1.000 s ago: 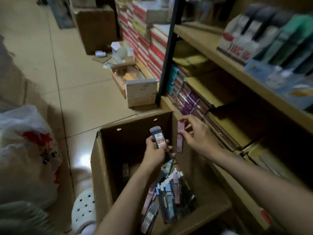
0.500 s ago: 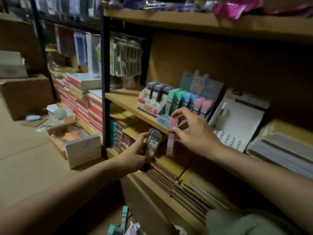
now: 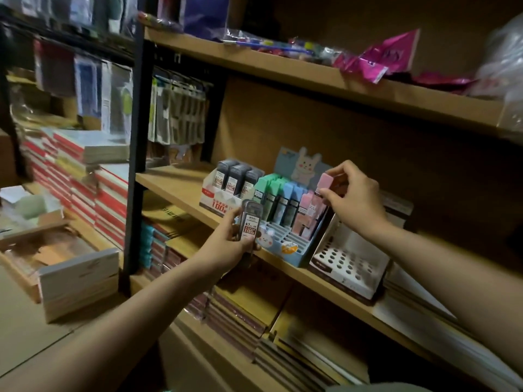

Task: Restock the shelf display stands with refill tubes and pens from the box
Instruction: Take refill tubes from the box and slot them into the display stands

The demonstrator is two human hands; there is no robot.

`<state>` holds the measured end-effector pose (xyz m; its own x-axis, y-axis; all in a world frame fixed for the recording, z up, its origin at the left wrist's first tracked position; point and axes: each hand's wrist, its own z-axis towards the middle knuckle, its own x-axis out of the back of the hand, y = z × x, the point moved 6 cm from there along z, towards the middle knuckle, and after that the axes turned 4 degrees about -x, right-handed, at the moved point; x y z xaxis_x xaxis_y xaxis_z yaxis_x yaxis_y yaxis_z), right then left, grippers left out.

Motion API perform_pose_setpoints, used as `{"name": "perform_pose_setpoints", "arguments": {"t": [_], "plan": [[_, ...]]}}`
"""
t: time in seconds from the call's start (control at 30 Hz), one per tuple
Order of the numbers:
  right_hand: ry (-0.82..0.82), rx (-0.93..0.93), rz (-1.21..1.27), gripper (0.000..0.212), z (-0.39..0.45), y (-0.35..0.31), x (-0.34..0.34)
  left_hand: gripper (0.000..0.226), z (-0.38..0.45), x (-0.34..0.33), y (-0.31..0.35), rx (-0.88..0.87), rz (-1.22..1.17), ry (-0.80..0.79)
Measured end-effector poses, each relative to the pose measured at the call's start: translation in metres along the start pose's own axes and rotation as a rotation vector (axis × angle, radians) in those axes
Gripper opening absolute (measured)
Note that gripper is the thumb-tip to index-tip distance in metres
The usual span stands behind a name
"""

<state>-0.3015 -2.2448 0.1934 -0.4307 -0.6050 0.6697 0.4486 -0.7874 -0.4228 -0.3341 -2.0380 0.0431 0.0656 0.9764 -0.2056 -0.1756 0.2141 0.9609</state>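
Fingers (image 3: 329,198) of my right hand (image 3: 355,198) now pinch pink tube (image 3: 325,183) at bunny stand (image 3: 285,244) slot, up from box; left hand (image 3: 230,244) grips grey tube (image 3: 250,222), next.

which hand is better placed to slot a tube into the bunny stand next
Right. The right hand pinches a pink tube just above the bunny stand; the left hand holds a grey tube lower, in front.

Dim, warm indoor light, deep shadow under the shelves (image 3: 283,77), blurred wide-angle edges.
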Motion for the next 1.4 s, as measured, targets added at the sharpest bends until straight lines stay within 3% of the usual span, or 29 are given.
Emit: {"name": "perform_pose_setpoints", "arguments": {"t": [0.67, 1.13, 1.27, 1.4], "plan": [[-0.116, -0.034, -0.087, 0.023, -0.001, 0.010, -0.045, 0.047, 0.010, 0.007, -0.008, 0.027, -0.098, 0.032], [0.022, -0.005, -0.183, 0.021, -0.012, 0.019, -0.061, 0.032, 0.010, 0.011, -0.014, 0.035, -0.108, 0.066], [0.018, -0.002, -0.223, 0.029, -0.014, 0.014, -0.058, 0.033, 0.007, 0.009, -0.009, 0.026, -0.107, 0.055], [0.045, 0.073, -0.069, 0.030, -0.022, -0.004, -0.049, 0.035, 0.003, 0.012, -0.004, 0.029, -0.115, 0.042]]}}
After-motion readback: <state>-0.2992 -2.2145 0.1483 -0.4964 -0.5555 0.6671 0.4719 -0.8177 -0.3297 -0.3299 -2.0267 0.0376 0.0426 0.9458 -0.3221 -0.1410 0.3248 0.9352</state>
